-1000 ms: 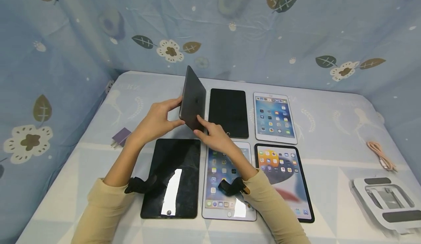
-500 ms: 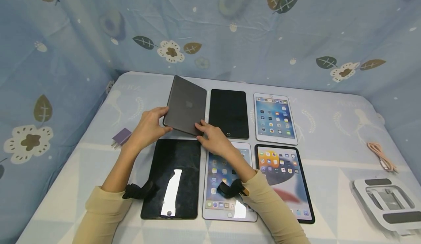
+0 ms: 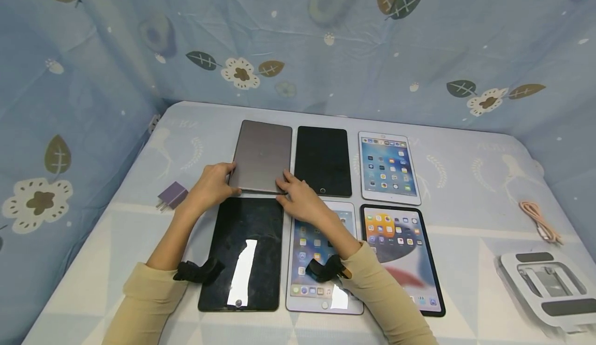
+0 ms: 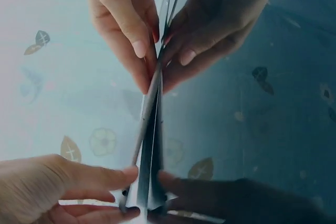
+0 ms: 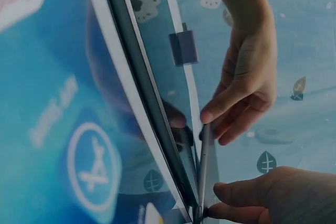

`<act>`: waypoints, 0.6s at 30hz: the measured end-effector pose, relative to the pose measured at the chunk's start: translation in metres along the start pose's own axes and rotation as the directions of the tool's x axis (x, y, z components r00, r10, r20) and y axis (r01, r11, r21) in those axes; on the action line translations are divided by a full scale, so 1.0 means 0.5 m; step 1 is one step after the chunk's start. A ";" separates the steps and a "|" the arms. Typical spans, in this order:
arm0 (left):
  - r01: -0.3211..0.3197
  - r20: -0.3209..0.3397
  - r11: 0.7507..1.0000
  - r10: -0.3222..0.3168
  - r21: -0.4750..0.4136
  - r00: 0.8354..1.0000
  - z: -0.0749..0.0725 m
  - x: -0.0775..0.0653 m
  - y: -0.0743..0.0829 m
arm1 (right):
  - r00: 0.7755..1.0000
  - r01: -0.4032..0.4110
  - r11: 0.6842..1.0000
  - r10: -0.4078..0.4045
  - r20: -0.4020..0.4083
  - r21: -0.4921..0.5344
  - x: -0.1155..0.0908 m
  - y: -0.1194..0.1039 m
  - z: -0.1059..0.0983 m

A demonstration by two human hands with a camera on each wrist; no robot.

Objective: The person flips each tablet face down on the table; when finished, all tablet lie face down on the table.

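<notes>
A grey tablet (image 3: 262, 153) lies back side up at the back left of the table, its near edge at the top of a large black tablet (image 3: 247, 226). My left hand (image 3: 208, 187) pinches its near left corner between thumb and fingers. At the near right corner, my right hand (image 3: 304, 200) holds the edge the same way. Both hands (image 4: 52, 187) also show along the thin edge in the left wrist view. Right of the grey tablet is a smaller black tablet (image 3: 323, 161). A white tablet (image 3: 302, 272) with a lit screen sits under my right forearm.
Two more lit tablets, a white one (image 3: 389, 166) and a black-rimmed one (image 3: 402, 254), lie to the right. A purple plug charger (image 3: 173, 195) is left of my left hand. Far right are a coiled pink cable (image 3: 540, 221) and a folding stand (image 3: 549, 288). Patterned cloth (image 3: 326, 40) hangs behind.
The grey tablet, first held nearly upright on edge, has tipped over to the left and come down back side up. Both hands have lowered with it and keep hold of its near corners.
</notes>
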State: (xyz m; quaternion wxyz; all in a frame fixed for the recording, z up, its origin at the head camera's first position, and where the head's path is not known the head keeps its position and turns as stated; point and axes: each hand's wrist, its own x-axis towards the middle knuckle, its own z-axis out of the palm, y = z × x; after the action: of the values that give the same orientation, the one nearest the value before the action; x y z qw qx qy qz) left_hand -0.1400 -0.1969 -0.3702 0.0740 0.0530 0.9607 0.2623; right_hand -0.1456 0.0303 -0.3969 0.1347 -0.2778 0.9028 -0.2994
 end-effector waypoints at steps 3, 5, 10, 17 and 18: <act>0.004 0.007 1.000 -0.004 0.026 1.000 0.007 0.004 -0.005 | 1.000 -0.005 1.000 0.004 0.019 0.013 -0.001 -0.001 0.000; 0.000 0.000 0.999 0.000 0.043 1.000 0.012 0.006 -0.008 | 1.000 -0.008 1.000 0.008 0.025 0.022 -0.001 -0.002 -0.001; -0.027 -0.031 0.997 0.029 0.077 0.999 0.022 0.005 -0.009 | 0.999 -0.022 1.000 0.022 0.033 0.022 -0.001 -0.001 -0.001; -0.051 -0.063 0.993 0.058 0.104 0.996 0.028 0.002 -0.007 | 0.999 -0.026 1.000 0.025 0.046 0.010 -0.001 -0.002 0.001; -0.050 -0.062 0.993 0.057 0.108 0.996 0.028 0.001 -0.006 | 0.999 -0.027 1.000 0.027 0.045 0.009 0.000 -0.002 0.002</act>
State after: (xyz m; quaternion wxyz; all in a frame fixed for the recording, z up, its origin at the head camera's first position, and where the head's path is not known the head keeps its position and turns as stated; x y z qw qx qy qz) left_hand -0.1385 -0.1926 -0.3838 0.0328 0.0742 0.9734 0.2143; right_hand -0.1447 0.0293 -0.3970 0.1605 -0.2716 0.9017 -0.2956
